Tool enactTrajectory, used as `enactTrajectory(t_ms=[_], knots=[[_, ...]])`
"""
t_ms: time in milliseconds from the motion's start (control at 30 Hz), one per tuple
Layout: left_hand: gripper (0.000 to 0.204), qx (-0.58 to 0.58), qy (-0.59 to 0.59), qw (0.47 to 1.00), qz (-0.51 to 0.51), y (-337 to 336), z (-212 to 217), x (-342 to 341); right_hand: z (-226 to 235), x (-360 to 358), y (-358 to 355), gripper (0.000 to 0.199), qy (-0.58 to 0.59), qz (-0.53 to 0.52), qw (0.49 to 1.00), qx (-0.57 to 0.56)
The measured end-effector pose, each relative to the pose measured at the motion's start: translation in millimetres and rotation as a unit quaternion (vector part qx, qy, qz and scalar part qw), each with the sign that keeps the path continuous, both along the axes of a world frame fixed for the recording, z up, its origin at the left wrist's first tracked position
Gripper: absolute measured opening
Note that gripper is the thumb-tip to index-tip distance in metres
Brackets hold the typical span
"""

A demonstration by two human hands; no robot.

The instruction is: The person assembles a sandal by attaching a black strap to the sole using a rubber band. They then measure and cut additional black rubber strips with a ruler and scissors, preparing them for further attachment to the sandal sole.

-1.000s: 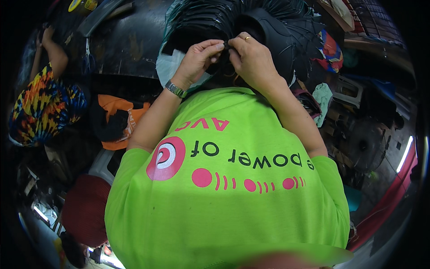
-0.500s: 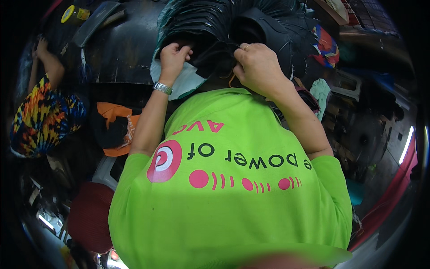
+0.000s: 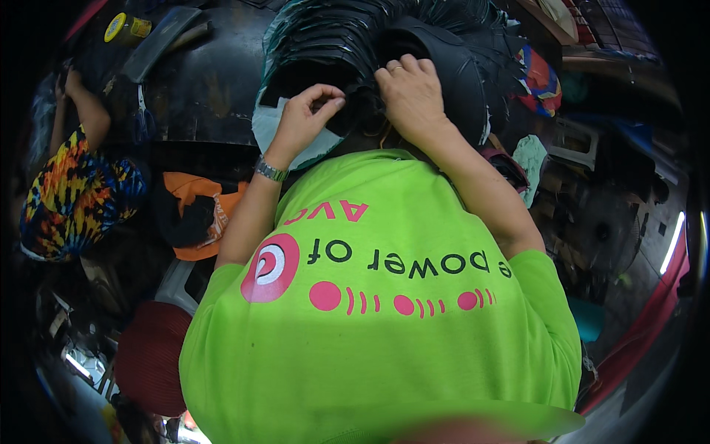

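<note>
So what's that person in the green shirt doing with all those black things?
A person in a bright green shirt is working at a big stack of black curved pieces. The left hand pinches at the edge of the stack, beside a pale sheet. The right hand lies on top of one black piece. Another person in a tie-dye top is at the left.

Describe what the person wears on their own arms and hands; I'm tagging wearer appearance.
Bare forearms run out of short bright green sleeves. The left hand has a metal-banded wristwatch at its wrist. The right hand wears a thin ring on one finger. No gloves.
</note>
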State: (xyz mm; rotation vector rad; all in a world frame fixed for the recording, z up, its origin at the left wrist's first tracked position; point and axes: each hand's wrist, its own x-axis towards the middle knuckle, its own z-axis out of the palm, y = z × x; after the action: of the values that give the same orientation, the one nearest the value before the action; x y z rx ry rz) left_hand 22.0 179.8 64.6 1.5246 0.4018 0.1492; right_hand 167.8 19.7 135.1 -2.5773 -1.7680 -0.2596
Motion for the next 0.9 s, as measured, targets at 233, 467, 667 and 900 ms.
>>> enactTrajectory(t_ms=[233,467,667,900], knots=[[0.02,0.003,-0.04,0.998,-0.039,20,55,-33,38,32,-5,0.023,0.13,-0.024,0.991,0.017],[0.01,0.023,-0.173,0.966,0.192,27,78,-45,112,94,13,0.034,0.177,-0.08,0.979,-0.066],[0.113,0.143,-0.106,0.974,0.139,9,96,-9,202,119,9,0.058,0.085,-0.062,0.991,0.086],[0.124,0.089,-0.198,0.97,0.107,-20,123,31,260,115,-11,0.05,-0.008,-0.081,0.979,0.189]])
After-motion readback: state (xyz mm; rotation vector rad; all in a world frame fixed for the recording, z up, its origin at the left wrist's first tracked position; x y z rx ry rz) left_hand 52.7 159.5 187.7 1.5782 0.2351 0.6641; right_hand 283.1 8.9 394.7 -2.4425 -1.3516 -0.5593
